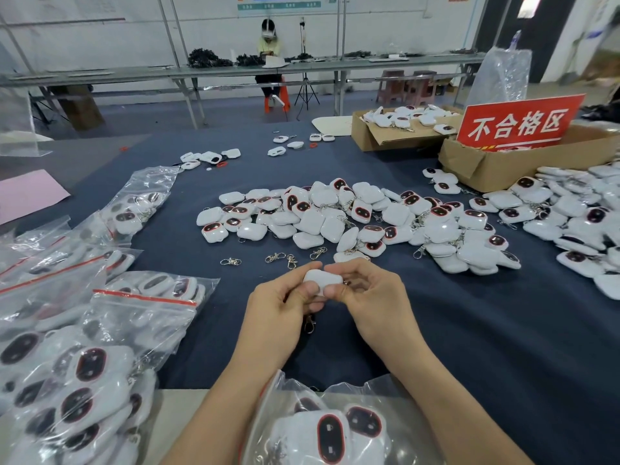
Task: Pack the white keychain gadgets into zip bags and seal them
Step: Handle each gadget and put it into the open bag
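Note:
My left hand point(281, 307) and my right hand point(365, 293) both pinch one white keychain gadget point(322, 278) above the dark cloth; its metal clasp point(309, 323) dangles below my left hand. An open zip bag point(322, 427) with gadgets inside lies at the near edge between my forearms. A big pile of loose white gadgets point(352, 219) covers the middle of the table. Filled zip bags with red seal strips point(144, 300) are stacked at the left.
Loose metal clasps point(275, 258) lie just beyond my hands. Two cardboard boxes point(486, 166) with a red sign point(516, 124) stand at the back right, with more gadgets point(583, 209) heaped at the right edge. A person sits at a far bench point(268, 45).

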